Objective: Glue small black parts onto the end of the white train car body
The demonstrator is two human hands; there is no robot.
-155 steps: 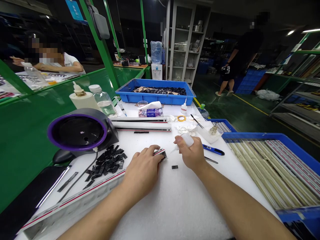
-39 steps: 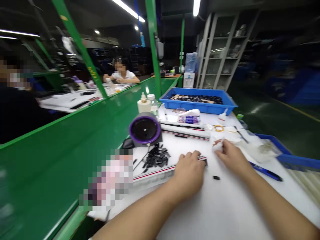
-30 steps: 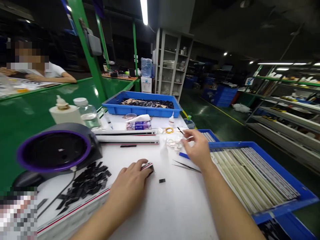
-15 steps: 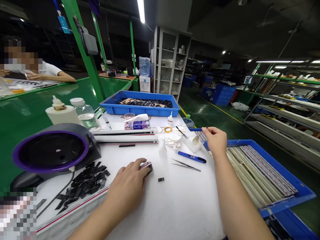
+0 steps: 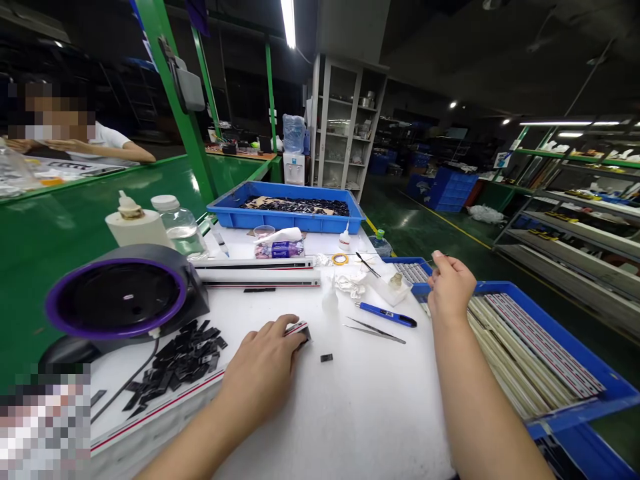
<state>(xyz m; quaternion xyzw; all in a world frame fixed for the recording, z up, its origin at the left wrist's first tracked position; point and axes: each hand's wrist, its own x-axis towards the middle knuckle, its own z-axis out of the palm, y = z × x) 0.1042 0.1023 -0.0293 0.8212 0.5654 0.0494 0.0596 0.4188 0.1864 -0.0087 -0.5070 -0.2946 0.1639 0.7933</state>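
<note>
My left hand [image 5: 265, 370] lies palm down on the near end of a long white strip with a red line [image 5: 165, 413] and holds it against the white table [image 5: 360, 413]. A small black piece [image 5: 326, 358] lies just right of that end. My right hand [image 5: 450, 287] is raised over the table's right edge, its fingers pinched on a thin stick. The stick's tip points left over a small clear dish [image 5: 395, 288]. A small white squeeze bottle [image 5: 330, 300] stands between my hands.
Tweezers [image 5: 375, 331] and a blue-handled tool [image 5: 387, 315] lie by my right hand. A pile of black pieces [image 5: 180, 360] and a purple-ringed device [image 5: 120, 300] sit left. Blue trays stand right [image 5: 615, 390] and behind [image 5: 287, 217]. A person sits far left.
My right hand set the squeeze bottle down, reached to the clear dish and lifted a thin stick from it, ending up higher and to the right. My left hand stayed on the strip.
</note>
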